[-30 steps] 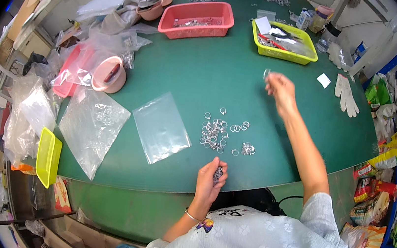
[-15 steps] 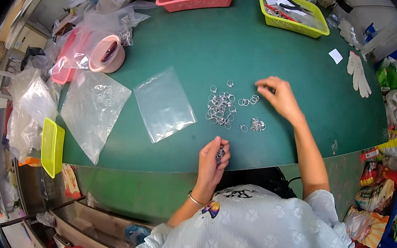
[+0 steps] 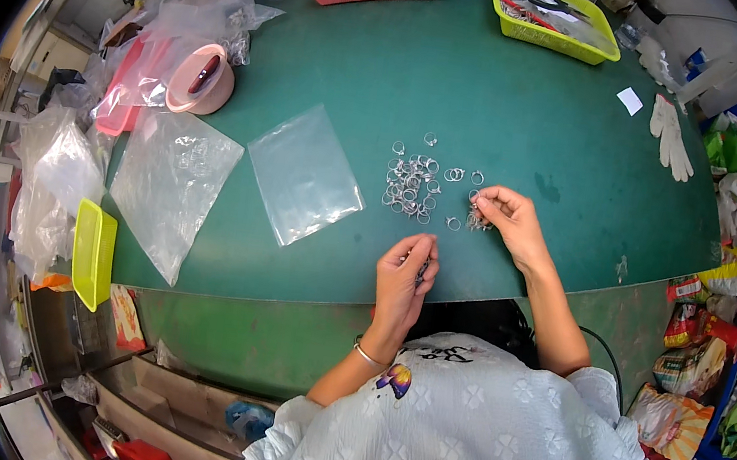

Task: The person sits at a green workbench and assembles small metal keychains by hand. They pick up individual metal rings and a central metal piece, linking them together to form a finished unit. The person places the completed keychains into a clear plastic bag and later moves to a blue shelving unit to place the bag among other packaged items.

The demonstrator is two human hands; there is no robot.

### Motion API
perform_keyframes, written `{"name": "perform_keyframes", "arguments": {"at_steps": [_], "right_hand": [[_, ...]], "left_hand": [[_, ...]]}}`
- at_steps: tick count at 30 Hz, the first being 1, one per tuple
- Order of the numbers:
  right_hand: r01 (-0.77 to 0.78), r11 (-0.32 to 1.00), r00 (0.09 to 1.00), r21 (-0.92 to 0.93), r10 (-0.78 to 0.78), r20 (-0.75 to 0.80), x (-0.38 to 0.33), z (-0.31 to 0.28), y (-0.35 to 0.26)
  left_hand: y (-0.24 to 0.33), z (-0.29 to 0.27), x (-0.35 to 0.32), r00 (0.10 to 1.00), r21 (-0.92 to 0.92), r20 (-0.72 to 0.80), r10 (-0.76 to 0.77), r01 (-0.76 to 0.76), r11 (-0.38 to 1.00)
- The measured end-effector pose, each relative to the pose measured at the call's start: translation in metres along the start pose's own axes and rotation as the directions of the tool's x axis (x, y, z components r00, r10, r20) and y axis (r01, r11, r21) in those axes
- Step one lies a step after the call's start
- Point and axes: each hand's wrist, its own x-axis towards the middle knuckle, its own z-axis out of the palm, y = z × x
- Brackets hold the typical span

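On the green table top, with the heap of small silver metal rings taken as the landmark, a large crumpled clear plastic bag is seen far to the left of the heap, and a smaller flat clear plastic bag lies just to its left, apart from it. Nearer the table edge, below the heap, the left hand is held curled shut around a small bunch of the same rings, glints of metal showing between the fingers. Just right of the heap, the right hand is set down with its fingertips pinched on a little cluster of loose rings lying on the table. A second ago that right hand was raised well beyond the heap, toward the far side of the table; half a second ago it had been brought in to the heap's right edge, and it is now lowered onto the stray rings there. The left hand has been kept clenched on its bunch throughout. From this it is judged that rings are being gathered one small pinch at a time and collected in the left hand. Far to the right of the heap a white work glove lies untouched.
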Motion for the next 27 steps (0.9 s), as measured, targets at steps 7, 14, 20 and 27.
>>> {"name": "perform_keyframes", "arguments": {"at_steps": [7,14,20,27], "right_hand": [[-0.188,0.891,0.962,0.414,0.082,0.260,-0.032,0.016,-0.002],[0.012,1.000,0.997,-0.006,-0.012,0.081,-0.038,0.021,-0.009],[0.309,0.501,0.811,-0.808,-0.583,-0.052,0.015,0.004,-0.003],[0.317,0.469,0.813,-0.824,-0.582,-0.018,0.035,-0.005,0.020]], "left_hand": [[0.006,0.017,-0.001,0.998,0.174,0.056,0.042,-0.051,0.983],[0.002,0.006,0.004,0.997,0.127,0.075,-0.009,0.000,0.992],[0.002,0.001,0.004,0.963,-0.244,0.237,-0.126,0.184,0.952],[0.000,-0.001,0.005,0.971,-0.120,0.238,0.005,0.025,0.992]]}}
